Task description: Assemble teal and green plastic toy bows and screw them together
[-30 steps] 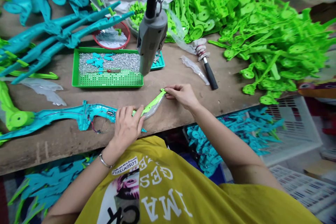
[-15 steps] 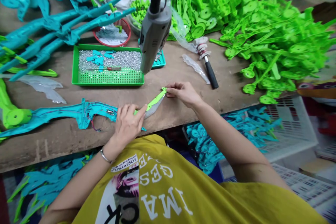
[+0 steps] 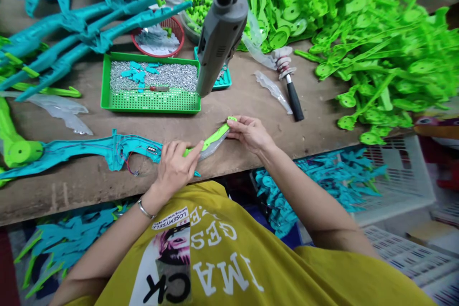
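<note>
A blue plastic toy bow shell (image 3: 96, 149) lies lengthwise along the table's front edge, with thin wires and a small spring-like metal part in its open inner side. At its right end my left hand (image 3: 175, 165) is closed over the joint, hiding where the pieces meet. From there a bright green plastic bow limb (image 3: 217, 136) slants up to the right, with a translucent grey strip (image 3: 214, 149) along its lower edge. My right hand (image 3: 251, 135) pinches the limb's far tip between thumb and fingers.
A green tray (image 3: 154, 106) holds small metal screws, blue bits and a screwdriver (image 3: 159, 89). A grey hanging power screwdriver (image 3: 222, 40) comes down beside it. A black-handled hammer (image 3: 294, 100) lies right, near a large heap of green parts (image 3: 387, 48). Blue parts (image 3: 322, 181) fill containers below the table.
My right hand has shifted its fingers slightly around the limb's tip. The left hand keeps its hold at the joint. The whole view has moved a little.
</note>
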The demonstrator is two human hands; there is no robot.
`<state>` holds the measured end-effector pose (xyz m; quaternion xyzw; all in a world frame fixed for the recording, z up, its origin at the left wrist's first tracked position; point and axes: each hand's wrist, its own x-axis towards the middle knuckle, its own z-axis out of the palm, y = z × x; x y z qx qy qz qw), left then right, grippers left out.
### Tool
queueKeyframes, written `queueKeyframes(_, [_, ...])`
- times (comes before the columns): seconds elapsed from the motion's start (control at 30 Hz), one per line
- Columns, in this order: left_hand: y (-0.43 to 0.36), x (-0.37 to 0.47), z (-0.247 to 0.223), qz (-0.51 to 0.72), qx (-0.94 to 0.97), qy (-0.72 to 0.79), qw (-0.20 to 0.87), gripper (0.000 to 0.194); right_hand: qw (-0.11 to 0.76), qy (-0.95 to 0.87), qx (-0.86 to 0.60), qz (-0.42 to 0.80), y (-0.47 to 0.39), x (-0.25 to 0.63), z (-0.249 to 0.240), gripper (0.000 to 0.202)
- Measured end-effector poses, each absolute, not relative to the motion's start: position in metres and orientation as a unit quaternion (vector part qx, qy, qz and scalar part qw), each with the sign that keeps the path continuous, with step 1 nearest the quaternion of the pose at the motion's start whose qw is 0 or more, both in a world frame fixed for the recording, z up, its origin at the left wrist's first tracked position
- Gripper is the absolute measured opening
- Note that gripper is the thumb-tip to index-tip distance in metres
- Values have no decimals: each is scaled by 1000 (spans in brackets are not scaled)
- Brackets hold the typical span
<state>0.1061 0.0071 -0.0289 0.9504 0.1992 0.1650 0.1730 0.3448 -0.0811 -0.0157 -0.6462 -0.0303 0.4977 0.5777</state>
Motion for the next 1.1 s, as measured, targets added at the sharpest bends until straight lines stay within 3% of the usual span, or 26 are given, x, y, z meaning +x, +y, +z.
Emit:
queueKeyframes(0.27, [6,107,-28,156,943,205,211,37,558,10,-613,559,-81,300,-15,48])
queueKeyframes(0.47, [45,108,10,93,912,208,341,48,581,-9,-623,523,-79,288,-15,56])
queueKeyframes(0.67, [93,133,30,-226,888,143,374,66,593,-69,-660,455,-85,278,-11,60])
queueKeyframes(0.83, [104,152,23,-309,869,53,384,49,597,-112,-688,398,-91,273,-13,54])
queueKeyframes(1.1, [104,146,18,-258,867,69,421,42,595,-64,-661,453,-91,256,-19,55])
